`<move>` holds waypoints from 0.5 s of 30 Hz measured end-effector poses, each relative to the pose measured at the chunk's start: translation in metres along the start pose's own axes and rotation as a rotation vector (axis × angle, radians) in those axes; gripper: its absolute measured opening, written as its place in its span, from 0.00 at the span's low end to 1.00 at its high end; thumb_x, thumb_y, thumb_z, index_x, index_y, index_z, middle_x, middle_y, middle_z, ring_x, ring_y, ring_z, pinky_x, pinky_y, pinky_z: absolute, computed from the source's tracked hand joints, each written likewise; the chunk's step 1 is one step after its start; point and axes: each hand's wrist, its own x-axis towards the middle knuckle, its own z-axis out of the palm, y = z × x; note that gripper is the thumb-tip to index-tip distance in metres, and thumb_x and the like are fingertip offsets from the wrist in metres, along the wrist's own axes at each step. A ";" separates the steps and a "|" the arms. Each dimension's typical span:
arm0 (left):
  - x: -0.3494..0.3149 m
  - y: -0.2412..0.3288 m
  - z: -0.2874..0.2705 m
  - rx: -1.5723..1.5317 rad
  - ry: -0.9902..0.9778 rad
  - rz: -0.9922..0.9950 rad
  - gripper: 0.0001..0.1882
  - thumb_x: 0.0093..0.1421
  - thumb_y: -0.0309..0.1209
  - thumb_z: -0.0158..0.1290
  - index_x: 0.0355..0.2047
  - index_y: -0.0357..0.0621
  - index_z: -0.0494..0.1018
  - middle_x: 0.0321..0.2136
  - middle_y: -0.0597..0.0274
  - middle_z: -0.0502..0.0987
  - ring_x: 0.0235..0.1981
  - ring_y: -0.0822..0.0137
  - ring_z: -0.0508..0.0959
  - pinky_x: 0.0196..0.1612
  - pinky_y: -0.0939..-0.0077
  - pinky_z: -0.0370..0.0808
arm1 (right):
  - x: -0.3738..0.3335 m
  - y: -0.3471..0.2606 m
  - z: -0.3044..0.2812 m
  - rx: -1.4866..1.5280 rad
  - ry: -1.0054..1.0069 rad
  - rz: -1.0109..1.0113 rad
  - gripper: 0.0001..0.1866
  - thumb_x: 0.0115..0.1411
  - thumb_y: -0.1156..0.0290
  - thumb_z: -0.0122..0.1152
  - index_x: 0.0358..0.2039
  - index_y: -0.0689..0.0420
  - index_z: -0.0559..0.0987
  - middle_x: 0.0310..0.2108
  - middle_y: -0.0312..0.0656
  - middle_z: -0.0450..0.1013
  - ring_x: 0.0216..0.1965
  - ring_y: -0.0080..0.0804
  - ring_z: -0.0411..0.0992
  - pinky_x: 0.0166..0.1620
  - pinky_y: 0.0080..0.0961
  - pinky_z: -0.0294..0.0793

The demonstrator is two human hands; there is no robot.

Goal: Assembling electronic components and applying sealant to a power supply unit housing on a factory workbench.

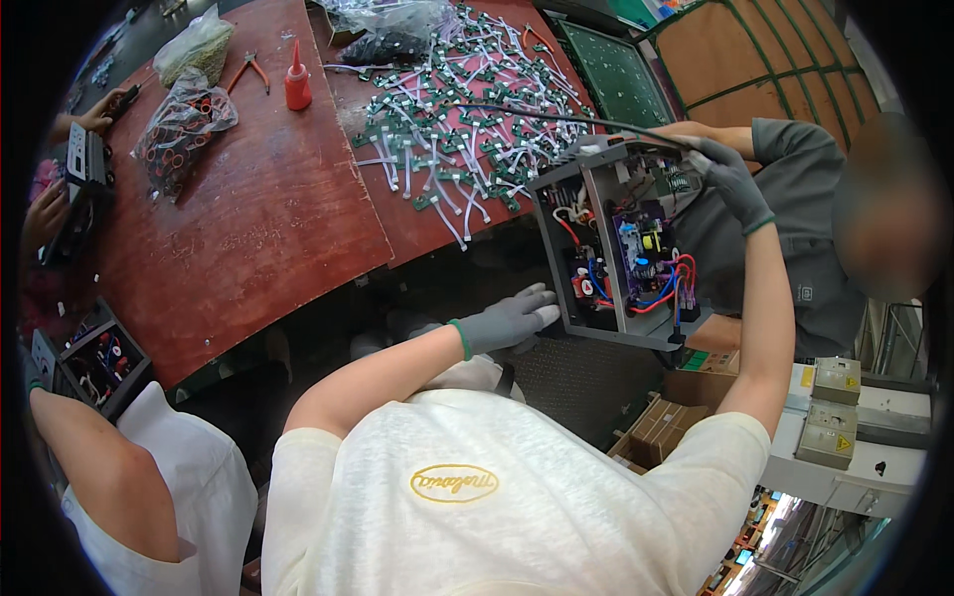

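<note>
Reaching to the edge of an open-sided electronics unit (628,248), the left hand (512,320) has its fingers stretched out — right hand (733,184) bends over the far side, can't tell if it's gripping. Unit's tilted, just beside the red tabletop (268,199).

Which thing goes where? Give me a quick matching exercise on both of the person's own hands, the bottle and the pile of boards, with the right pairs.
1. Left hand
2. Bottle
3. Right hand
4. Pile of boards

A. upright on the table
B. at the open box's upper right
C. spread to the right of the bottle
D. at the open box's lower left

Pairs: 1-D, 2-A, 3-B, 4-C
</note>
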 end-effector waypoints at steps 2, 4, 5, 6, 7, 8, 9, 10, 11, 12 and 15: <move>-0.010 -0.008 -0.018 0.016 0.057 0.003 0.32 0.63 0.51 0.43 0.62 0.46 0.59 0.64 0.56 0.56 0.65 0.60 0.55 0.65 0.71 0.50 | -0.028 -0.008 -0.013 -0.072 0.059 0.007 0.15 0.61 0.75 0.52 0.48 0.63 0.74 0.38 0.32 0.73 0.39 0.20 0.70 0.44 0.18 0.70; -0.022 -0.022 -0.038 -0.098 0.130 0.031 0.32 0.63 0.50 0.44 0.61 0.43 0.59 0.62 0.55 0.60 0.64 0.62 0.56 0.64 0.71 0.51 | -0.061 -0.007 -0.029 -0.105 0.076 -0.003 0.16 0.59 0.77 0.52 0.48 0.64 0.75 0.39 0.33 0.74 0.41 0.22 0.71 0.46 0.20 0.70; -0.027 -0.031 -0.046 -0.137 0.180 0.005 0.31 0.63 0.48 0.44 0.61 0.41 0.59 0.61 0.56 0.61 0.63 0.65 0.58 0.64 0.73 0.52 | -0.079 -0.001 -0.039 -0.236 0.018 0.136 0.16 0.58 0.78 0.52 0.47 0.64 0.76 0.40 0.36 0.75 0.42 0.24 0.72 0.47 0.21 0.70; -0.033 -0.041 -0.055 -0.160 0.191 -0.032 0.30 0.64 0.47 0.43 0.62 0.43 0.58 0.61 0.59 0.61 0.63 0.67 0.58 0.63 0.74 0.53 | -0.096 0.008 -0.047 -0.329 -0.047 0.221 0.16 0.56 0.79 0.52 0.45 0.63 0.77 0.42 0.40 0.76 0.42 0.27 0.72 0.48 0.22 0.70; -0.039 -0.050 -0.061 -0.269 0.221 -0.088 0.31 0.64 0.47 0.43 0.63 0.44 0.57 0.61 0.62 0.60 0.62 0.69 0.57 0.62 0.71 0.53 | -0.109 0.020 -0.056 -0.361 -0.044 0.282 0.16 0.56 0.79 0.52 0.45 0.63 0.77 0.42 0.40 0.76 0.42 0.27 0.72 0.48 0.22 0.70; -0.042 -0.059 -0.066 -0.285 0.224 -0.089 0.32 0.64 0.48 0.43 0.63 0.44 0.56 0.61 0.62 0.60 0.63 0.69 0.56 0.62 0.69 0.53 | -0.123 0.034 -0.064 -0.589 -0.080 0.401 0.15 0.56 0.77 0.53 0.45 0.62 0.77 0.42 0.42 0.76 0.44 0.30 0.73 0.49 0.24 0.70; -0.046 -0.068 -0.071 -0.288 0.257 -0.104 0.32 0.64 0.48 0.42 0.64 0.45 0.55 0.61 0.63 0.60 0.63 0.70 0.56 0.62 0.67 0.53 | -0.131 0.046 -0.073 -0.773 -0.144 0.440 0.15 0.56 0.76 0.53 0.44 0.61 0.78 0.43 0.45 0.76 0.45 0.32 0.73 0.49 0.26 0.70; -0.047 -0.075 -0.069 -0.296 0.269 -0.132 0.32 0.64 0.48 0.42 0.64 0.45 0.55 0.61 0.63 0.60 0.63 0.70 0.56 0.62 0.67 0.53 | -0.140 0.049 -0.084 -0.927 -0.130 0.453 0.14 0.56 0.73 0.53 0.43 0.59 0.79 0.43 0.44 0.76 0.44 0.34 0.73 0.50 0.28 0.70; -0.052 -0.081 -0.069 -0.311 0.355 -0.105 0.31 0.65 0.48 0.42 0.62 0.43 0.58 0.60 0.60 0.62 0.62 0.67 0.58 0.62 0.70 0.54 | -0.144 0.047 -0.093 -1.028 -0.119 0.410 0.14 0.56 0.71 0.53 0.42 0.58 0.80 0.42 0.44 0.76 0.44 0.36 0.73 0.51 0.30 0.70; -0.063 -0.086 -0.077 -0.310 0.477 -0.084 0.29 0.65 0.48 0.42 0.61 0.42 0.60 0.59 0.57 0.64 0.61 0.64 0.61 0.62 0.74 0.54 | -0.147 0.034 -0.100 -1.064 0.076 0.503 0.14 0.54 0.77 0.49 0.39 0.59 0.79 0.41 0.46 0.76 0.45 0.40 0.73 0.51 0.31 0.69; -0.094 -0.096 -0.095 -0.437 0.542 -0.159 0.34 0.63 0.53 0.42 0.64 0.48 0.56 0.64 0.65 0.56 0.64 0.67 0.54 0.62 0.65 0.54 | -0.127 -0.051 -0.104 -1.433 0.547 0.423 0.13 0.57 0.74 0.49 0.40 0.58 0.79 0.39 0.46 0.76 0.42 0.41 0.73 0.48 0.32 0.70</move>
